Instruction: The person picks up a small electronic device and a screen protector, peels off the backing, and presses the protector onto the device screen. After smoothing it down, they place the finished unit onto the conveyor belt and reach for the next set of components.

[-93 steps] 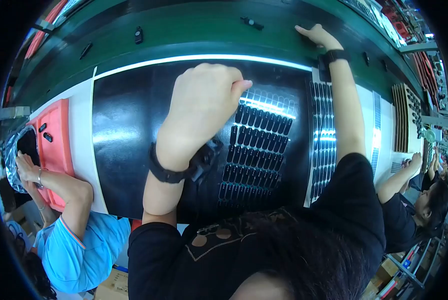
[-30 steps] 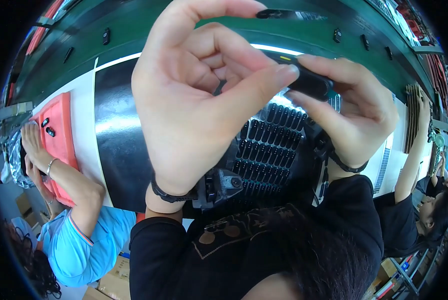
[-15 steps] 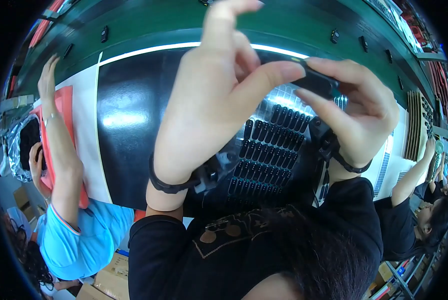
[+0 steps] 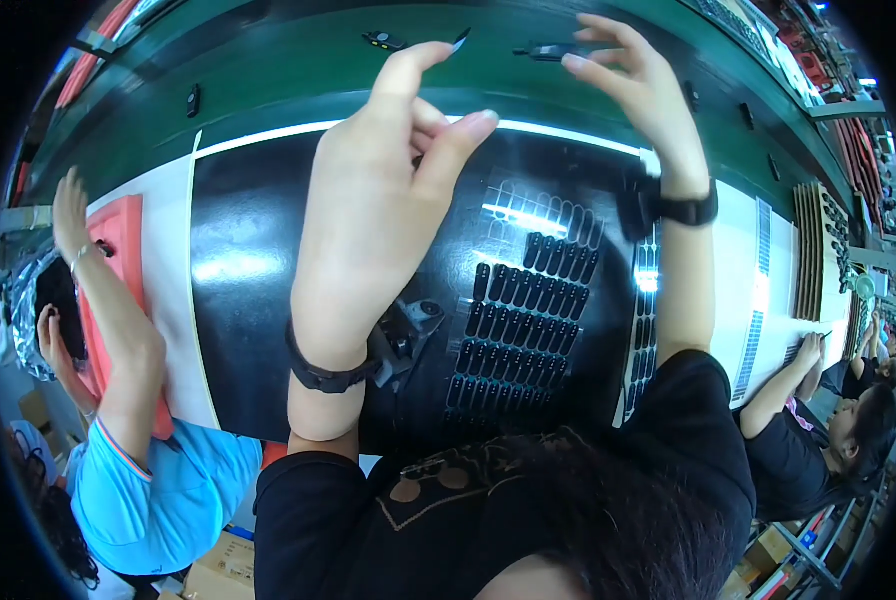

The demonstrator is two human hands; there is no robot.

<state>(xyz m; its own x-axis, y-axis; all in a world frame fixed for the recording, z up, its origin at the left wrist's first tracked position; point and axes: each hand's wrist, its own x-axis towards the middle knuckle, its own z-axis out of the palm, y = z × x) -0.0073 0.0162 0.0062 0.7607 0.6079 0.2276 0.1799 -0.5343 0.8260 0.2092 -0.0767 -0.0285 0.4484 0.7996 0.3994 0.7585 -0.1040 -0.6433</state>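
My left hand [image 4: 378,210] hovers above the black mat, index finger and thumb stretched apart and the other fingers curled. A small dark pointed piece [image 4: 462,40] shows at its index fingertip; I cannot make out what it is. Over the green belt [image 4: 298,70], my right hand [image 4: 633,85] has its fingers spread. Close to its thumb and fingertips is a small black elongated device [image 4: 550,50], slightly blurred. Below, a clear sheet [image 4: 543,213] bears rows of black oval stickers [image 4: 523,325]; its upper part shows only oval outlines.
Another small black device [image 4: 384,41] lies on the belt, with more at both sides. The black mat [image 4: 243,330] lies beneath my arms. At left a co-worker in a blue shirt [image 4: 168,490] reaches over a red tray [image 4: 128,235]. Cardboard dividers [image 4: 808,250] stand at right, near other people.
My right hand has left its grip beside my left hand and reached forward over the belt, where the black device now is. My left hand has shifted slightly left and down.
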